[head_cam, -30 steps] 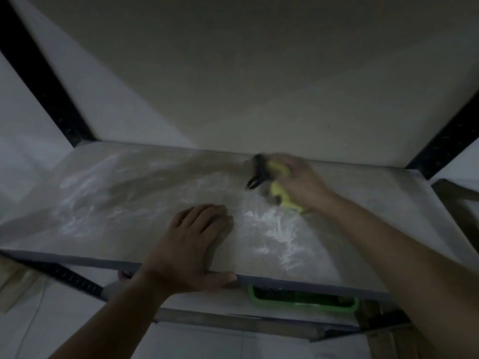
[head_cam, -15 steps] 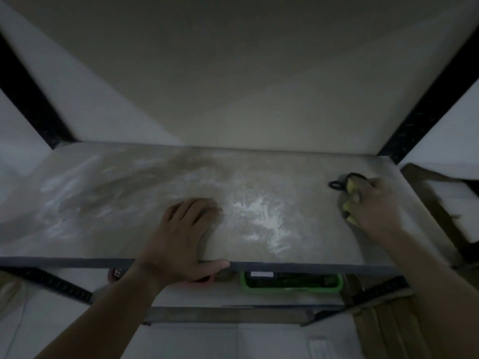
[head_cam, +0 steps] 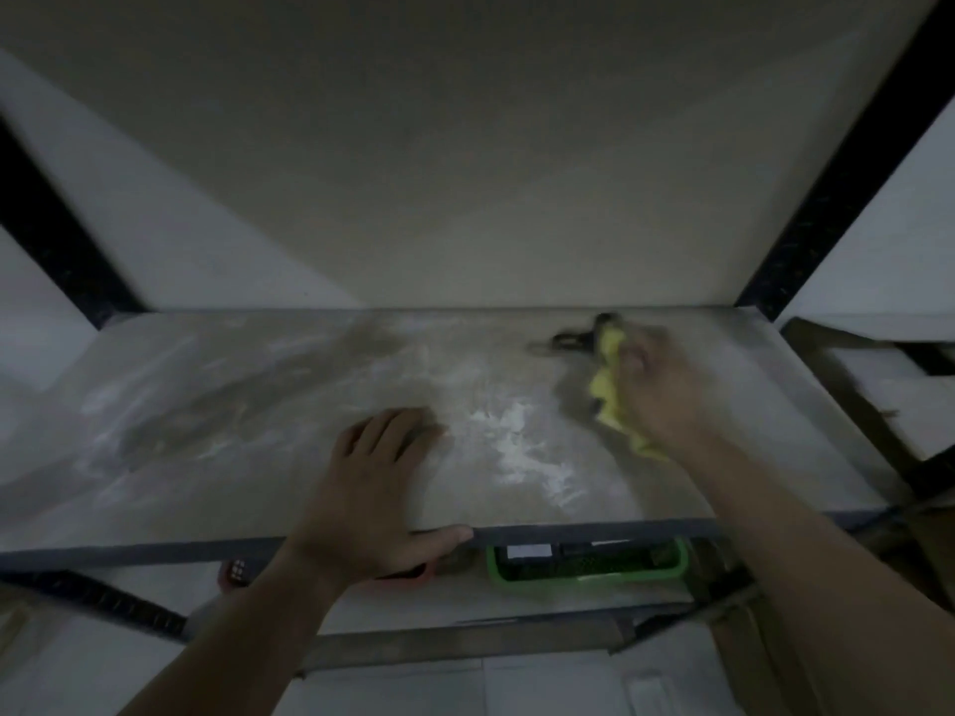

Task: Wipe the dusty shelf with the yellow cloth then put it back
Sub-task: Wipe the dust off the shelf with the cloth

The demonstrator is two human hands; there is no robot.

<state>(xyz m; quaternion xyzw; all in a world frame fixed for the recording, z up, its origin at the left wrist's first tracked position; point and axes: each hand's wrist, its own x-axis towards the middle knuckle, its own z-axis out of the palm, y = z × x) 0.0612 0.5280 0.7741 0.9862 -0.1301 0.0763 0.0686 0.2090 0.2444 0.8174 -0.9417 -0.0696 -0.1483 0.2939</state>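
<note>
Yellow cloth (head_cam: 607, 385) is lying bunched on the dusty shelf (head_cam: 206, 457), where the right hand (head_cam: 656, 390) is gripping it with its blurred fingers (head_cam: 633, 359) curled round it; a dark looped strap (head_cam: 571, 341) is trailing just beyond those fingers. The left hand (head_cam: 372, 488) is resting flat on the shelf, fingers (head_cam: 393, 431) straight and holding nothing, thumb hooking over the front edge. White dust (head_cam: 517, 447) is lying between the two hands' fingers.

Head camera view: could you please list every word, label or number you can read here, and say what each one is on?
No text can be read.
The white label in the green tray below the shelf is too blurred to read.
</note>
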